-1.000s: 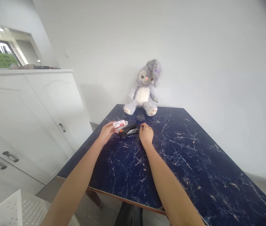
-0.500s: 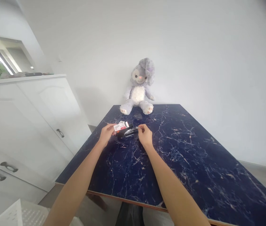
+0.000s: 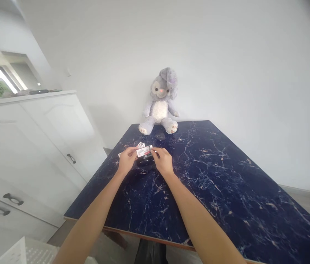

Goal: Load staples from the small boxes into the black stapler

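A small white cardboard box with red print [image 3: 143,151] is held over the table between my two hands. My left hand [image 3: 127,159] grips its left end, fingers closed. At the other end, my right hand [image 3: 162,160] pinches around the box's end flap; anything small between those fingertips cannot be made out. Below the box lies a black item with a shiny clear part [image 3: 145,160], partly covered by the box and my right hand. Behind it rests a white printed paper or carton piece [image 3: 140,145], partly hidden.
The dark blue marbled table [image 3: 199,190] stretches out to both sides. A grey plush rabbit [image 3: 160,106] sits at its far edge against the wall. White cabinets [image 3: 45,146] stand on the left, and a white perforated basket [image 3: 34,253] is at lower left.
My right hand has moved left, from the black item to the box's right end. The box has shifted slightly right and down, with my left hand still holding it.
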`<state>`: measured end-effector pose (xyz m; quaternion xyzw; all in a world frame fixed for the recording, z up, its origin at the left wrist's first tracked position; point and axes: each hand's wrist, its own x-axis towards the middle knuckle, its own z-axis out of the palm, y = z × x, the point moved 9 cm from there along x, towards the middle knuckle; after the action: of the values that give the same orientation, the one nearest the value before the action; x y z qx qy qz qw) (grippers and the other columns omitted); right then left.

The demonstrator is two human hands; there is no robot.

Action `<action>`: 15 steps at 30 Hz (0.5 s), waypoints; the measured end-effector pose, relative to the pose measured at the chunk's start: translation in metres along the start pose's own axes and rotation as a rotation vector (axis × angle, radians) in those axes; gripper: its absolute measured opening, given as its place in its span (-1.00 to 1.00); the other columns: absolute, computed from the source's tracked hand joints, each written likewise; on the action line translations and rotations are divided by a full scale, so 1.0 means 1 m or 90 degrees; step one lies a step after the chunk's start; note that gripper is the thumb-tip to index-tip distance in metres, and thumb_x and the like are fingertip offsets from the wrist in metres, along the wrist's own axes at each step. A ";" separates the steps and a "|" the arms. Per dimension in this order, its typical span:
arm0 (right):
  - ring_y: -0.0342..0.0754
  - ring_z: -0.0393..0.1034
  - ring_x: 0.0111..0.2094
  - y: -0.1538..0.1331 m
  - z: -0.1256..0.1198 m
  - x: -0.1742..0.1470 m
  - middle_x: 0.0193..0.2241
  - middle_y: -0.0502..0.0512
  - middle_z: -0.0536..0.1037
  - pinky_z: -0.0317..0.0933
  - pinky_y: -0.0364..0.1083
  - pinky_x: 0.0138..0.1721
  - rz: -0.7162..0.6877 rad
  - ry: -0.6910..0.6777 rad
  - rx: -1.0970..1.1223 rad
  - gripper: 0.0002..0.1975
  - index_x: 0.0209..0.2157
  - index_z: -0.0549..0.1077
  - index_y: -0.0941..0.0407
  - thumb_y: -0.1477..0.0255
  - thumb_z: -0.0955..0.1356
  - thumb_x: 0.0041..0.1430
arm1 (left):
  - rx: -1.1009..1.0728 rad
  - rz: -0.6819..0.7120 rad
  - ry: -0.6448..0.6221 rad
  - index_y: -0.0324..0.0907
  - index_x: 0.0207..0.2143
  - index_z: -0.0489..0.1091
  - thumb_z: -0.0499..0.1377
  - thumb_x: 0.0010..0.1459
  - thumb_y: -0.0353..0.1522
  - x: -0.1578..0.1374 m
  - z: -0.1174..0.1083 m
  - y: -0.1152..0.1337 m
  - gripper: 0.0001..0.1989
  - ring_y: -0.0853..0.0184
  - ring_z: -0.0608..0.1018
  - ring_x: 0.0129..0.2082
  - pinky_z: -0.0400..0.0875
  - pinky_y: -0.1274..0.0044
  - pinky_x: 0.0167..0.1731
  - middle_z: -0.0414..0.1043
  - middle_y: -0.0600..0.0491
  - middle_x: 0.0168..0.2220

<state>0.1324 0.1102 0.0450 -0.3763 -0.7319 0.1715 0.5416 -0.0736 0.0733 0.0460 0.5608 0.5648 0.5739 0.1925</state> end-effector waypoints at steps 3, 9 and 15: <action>0.01 0.41 -0.18 0.004 -0.002 0.001 -0.22 0.11 0.61 0.25 -0.05 -0.04 0.020 0.014 -0.016 -0.72 -0.18 0.58 0.06 0.29 0.25 0.34 | -0.024 -0.013 -0.024 -0.19 -0.20 0.53 0.22 0.11 -0.26 -0.002 0.007 -0.002 -0.76 0.36 0.51 -0.50 0.43 0.51 -0.41 0.56 0.02 -0.37; -0.05 0.44 -0.38 0.047 0.002 0.001 -0.39 0.01 0.60 0.30 -0.09 -0.24 0.250 -0.002 0.148 -0.71 -0.18 0.55 0.09 0.21 0.38 0.14 | -0.140 -0.077 -0.030 -0.21 -0.17 0.55 0.27 0.07 -0.22 0.000 0.009 -0.022 -0.69 0.39 0.51 -0.50 0.45 0.51 -0.40 0.56 0.02 -0.38; -0.05 0.47 -0.37 0.054 0.007 0.001 -0.38 0.04 0.63 0.33 -0.10 -0.24 0.254 0.003 0.252 -0.70 -0.32 0.58 0.11 0.16 0.40 0.09 | -0.223 -0.166 -0.049 -0.21 -0.13 0.54 0.36 -0.01 -0.15 -0.007 0.021 -0.038 -0.57 0.44 0.49 -0.58 0.45 0.55 -0.51 0.55 0.02 -0.39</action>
<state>0.1452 0.1478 0.0072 -0.4001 -0.5942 0.4135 0.5620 -0.0691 0.0878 0.0044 0.4626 0.5165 0.6116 0.3810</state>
